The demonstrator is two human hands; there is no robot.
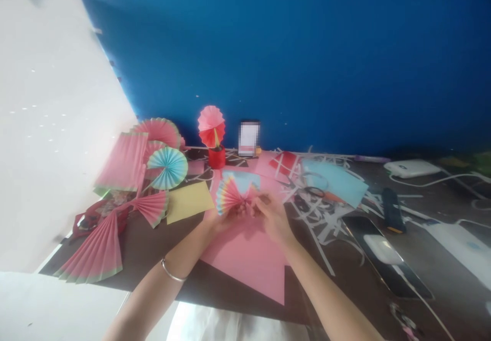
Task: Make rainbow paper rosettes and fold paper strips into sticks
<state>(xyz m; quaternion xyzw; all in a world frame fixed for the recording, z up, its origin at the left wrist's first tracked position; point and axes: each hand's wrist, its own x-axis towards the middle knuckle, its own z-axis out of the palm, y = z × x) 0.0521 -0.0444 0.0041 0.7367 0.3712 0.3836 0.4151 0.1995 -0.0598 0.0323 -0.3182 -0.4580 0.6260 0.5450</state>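
Observation:
Over a pink paper sheet [245, 264] in front of me, both hands hold a pleated paper fan [230, 195], pink at its folds with a yellow, white and blue edge. My left hand [224, 219] is closed around its lower left side, with the fingers partly hidden under it. At the fan's right side, my right hand [271, 217] pinches the gathered pink folds, thumb and fingers close together. Just behind the fan lies a light blue paper piece [251, 180]. A yellow paper sheet [190, 202] is left of my left hand.
Several folded paper fans [102, 251] crowd the left, including a blue rosette [168, 168]. A pink-and-red paper flower [211, 126] stands in a red pot [217, 157]. White paper strips [326, 223], a blue sheet [337, 180], a phone [410, 277] and a power bank [412, 167] lie right.

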